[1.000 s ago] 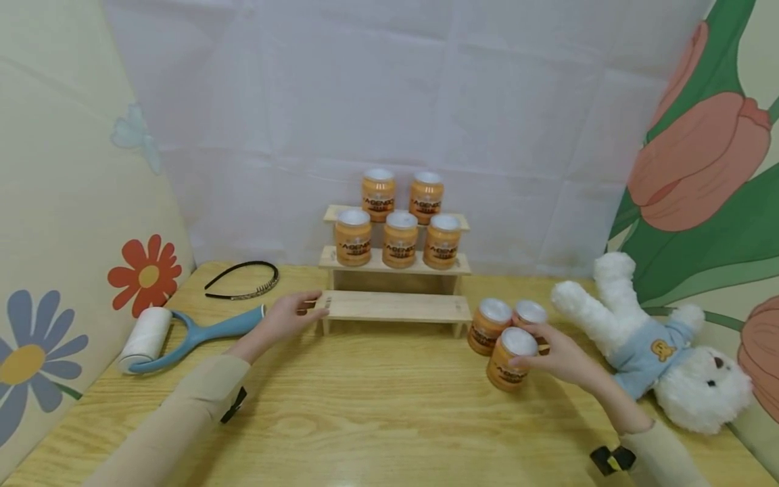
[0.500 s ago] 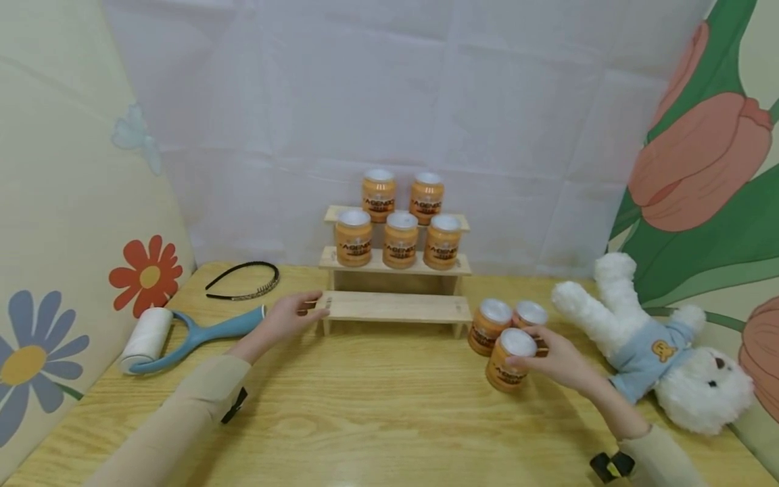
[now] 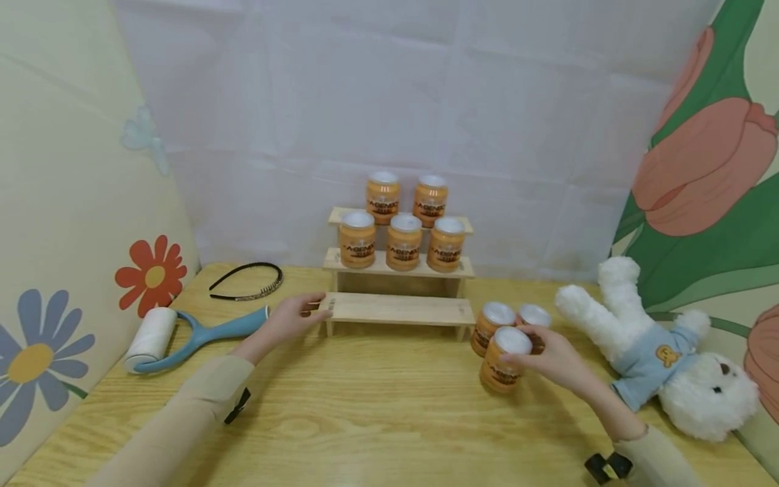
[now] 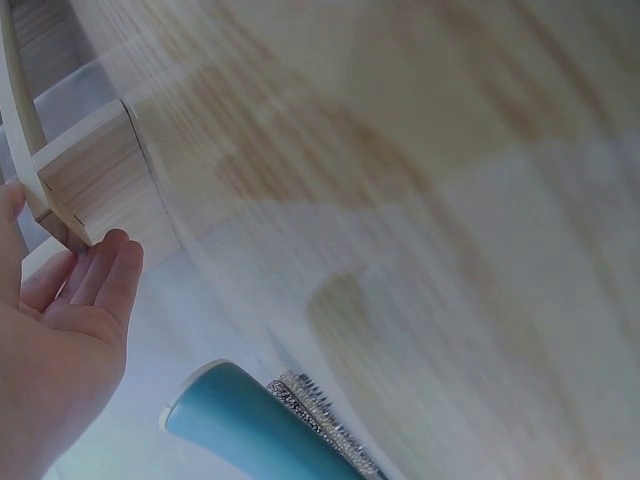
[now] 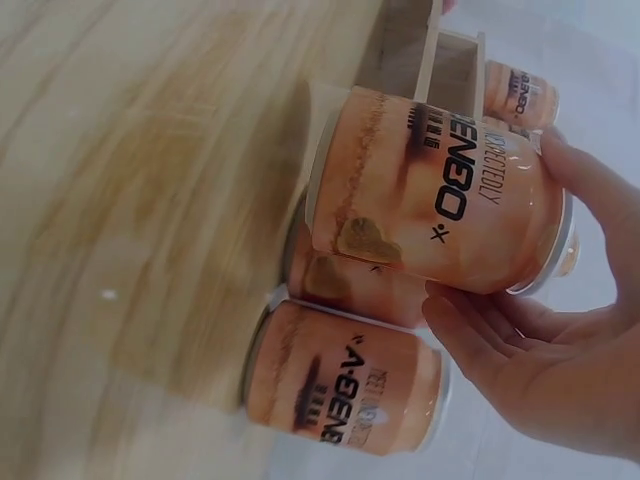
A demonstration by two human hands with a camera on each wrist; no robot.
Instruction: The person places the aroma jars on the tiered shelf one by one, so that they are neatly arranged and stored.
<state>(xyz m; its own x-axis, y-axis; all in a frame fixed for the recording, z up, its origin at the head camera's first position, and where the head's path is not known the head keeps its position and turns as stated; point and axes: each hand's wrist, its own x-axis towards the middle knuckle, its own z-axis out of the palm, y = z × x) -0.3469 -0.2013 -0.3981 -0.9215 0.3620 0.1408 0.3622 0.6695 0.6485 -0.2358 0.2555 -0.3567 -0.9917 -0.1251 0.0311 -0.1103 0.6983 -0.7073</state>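
My right hand (image 3: 556,358) holds an orange can (image 3: 501,368) with a pale lid between thumb and fingers, at the front of a small group at right. Two similar cans, a left one (image 3: 485,331) and a right one (image 3: 534,316), stand right behind it. In the right wrist view the held can (image 5: 440,190) overlaps one of them, with another can (image 5: 345,380) beside. My left hand (image 3: 295,318) pinches the left end of the lowest board of a three-tier wooden stand (image 3: 395,308); the left wrist view has fingertips (image 4: 118,250) under the board's corner.
Three cans (image 3: 404,247) line the middle tier and two cans (image 3: 382,199) the top one; the lowest tier is bare. Left of the stand lie a blue-handled lint roller (image 3: 225,329) and a black headband (image 3: 243,297). A white plush toy (image 3: 645,355) lies at right.
My right hand has shifted the front can slightly left, away from the two behind. The left hand keeps its place on the stand. The head view has shifted a little.
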